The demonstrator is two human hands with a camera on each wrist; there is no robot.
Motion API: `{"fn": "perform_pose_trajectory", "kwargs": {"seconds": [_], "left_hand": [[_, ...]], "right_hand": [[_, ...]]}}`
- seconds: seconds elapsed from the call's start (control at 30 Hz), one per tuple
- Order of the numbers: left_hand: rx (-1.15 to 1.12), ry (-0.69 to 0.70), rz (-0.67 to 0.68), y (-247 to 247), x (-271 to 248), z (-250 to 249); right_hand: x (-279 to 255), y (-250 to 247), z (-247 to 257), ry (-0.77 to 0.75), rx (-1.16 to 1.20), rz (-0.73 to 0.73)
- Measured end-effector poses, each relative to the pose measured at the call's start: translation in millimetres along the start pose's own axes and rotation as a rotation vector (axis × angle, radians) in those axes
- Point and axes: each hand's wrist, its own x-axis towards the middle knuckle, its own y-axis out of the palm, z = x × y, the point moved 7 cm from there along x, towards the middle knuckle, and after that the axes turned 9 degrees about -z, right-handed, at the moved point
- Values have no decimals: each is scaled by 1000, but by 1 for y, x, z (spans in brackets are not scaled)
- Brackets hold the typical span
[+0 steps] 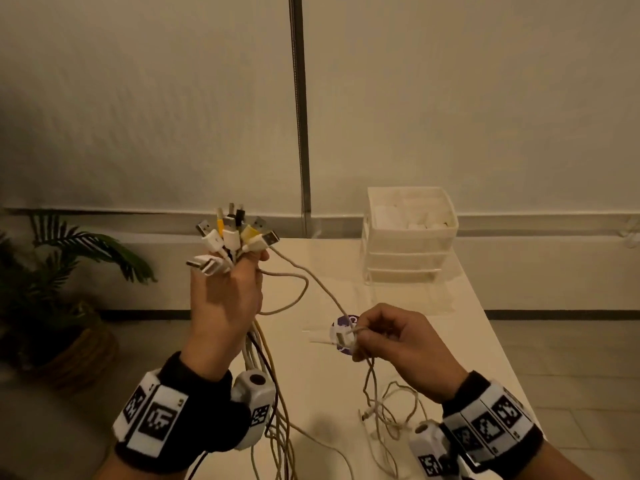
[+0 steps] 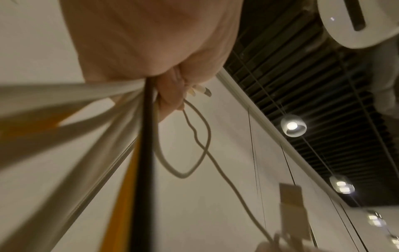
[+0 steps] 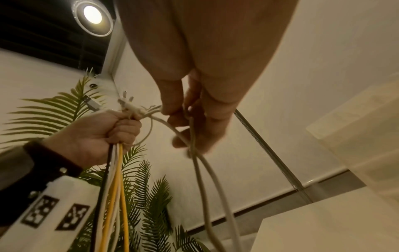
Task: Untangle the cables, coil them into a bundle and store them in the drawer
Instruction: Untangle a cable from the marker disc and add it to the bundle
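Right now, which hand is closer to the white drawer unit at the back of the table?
Right. The right hand pinches a pale cable over the table, just in front of the drawer unit. The left hand grips the cable bundle further left, near the table's edge.

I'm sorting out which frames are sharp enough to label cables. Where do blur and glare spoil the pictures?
Head view: dim, warm light, but the plug ends above the left hand read clearly. Left wrist view: the near cables smear into soft streaks; ceiling lamps flare. Right wrist view: one lamp glares and the right hand is motion-blurred.
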Motion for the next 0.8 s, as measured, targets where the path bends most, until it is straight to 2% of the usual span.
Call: {"fn": "perform_pose_trajectory", "kwargs": {"seconds": [0.27,0.43,0.57,0.7,0.8], "left_hand": [[-104,-81,89,9,-12,7],[-68,-76,126,15,-19,7],[-39,-86,106,15,-18,10],[-32,-81,98,14,-18,8],[-32,-96,81,12,-17,9]], "right_hand": [[-1,-8,12,38,-51,-120],[-5,-1,23,96,-41,-40],[-9,2,29,43,-382,-21],[-8,3,27,4,-436,-111],[-11,12,33,-70,-419,-32]]}}
